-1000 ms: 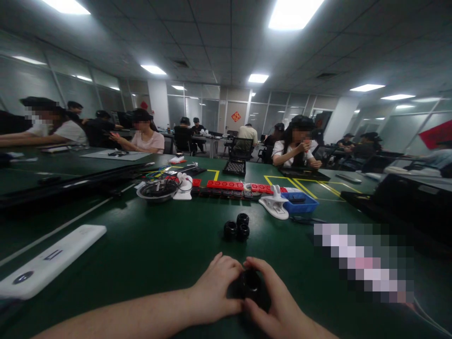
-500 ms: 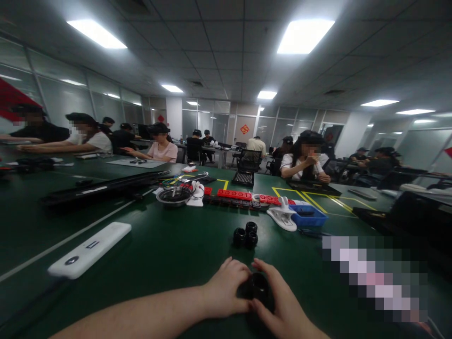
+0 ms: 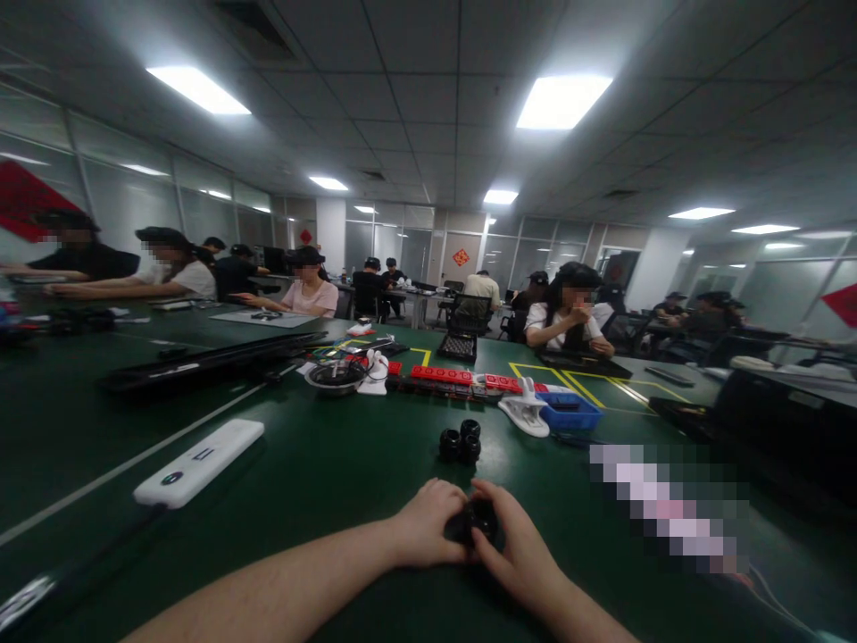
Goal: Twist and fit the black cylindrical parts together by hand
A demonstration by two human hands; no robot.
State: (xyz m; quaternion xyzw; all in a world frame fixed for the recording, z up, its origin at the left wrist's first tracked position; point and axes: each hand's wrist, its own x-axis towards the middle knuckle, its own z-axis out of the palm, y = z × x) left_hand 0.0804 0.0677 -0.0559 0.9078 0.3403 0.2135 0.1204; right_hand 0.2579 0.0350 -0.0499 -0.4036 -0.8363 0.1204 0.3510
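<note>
Close in front of me, my left hand (image 3: 432, 525) and my right hand (image 3: 517, 546) are wrapped round a black, glossy, round piece (image 3: 482, 516) from both sides. The fingers cover much of it, so its exact kind cannot be made out. My right thumb lies across its near side, and the left fingers close on its left side. Just beyond the hands, a small cluster of black round hollow pieces (image 3: 460, 444) stands together on the green table (image 3: 335, 482).
A white power strip (image 3: 199, 464) with a cable lies at left. Farther back are red parts (image 3: 442, 375) in a row, a white clamp (image 3: 526, 413), a blue bin (image 3: 569, 411) and a round dish (image 3: 335, 377). Several people sit at tables around the room.
The view has shifted slightly. Both hands still hold the black piece; its wide opening, plain before, now shows less, and the right fingers sit closer round it.
</note>
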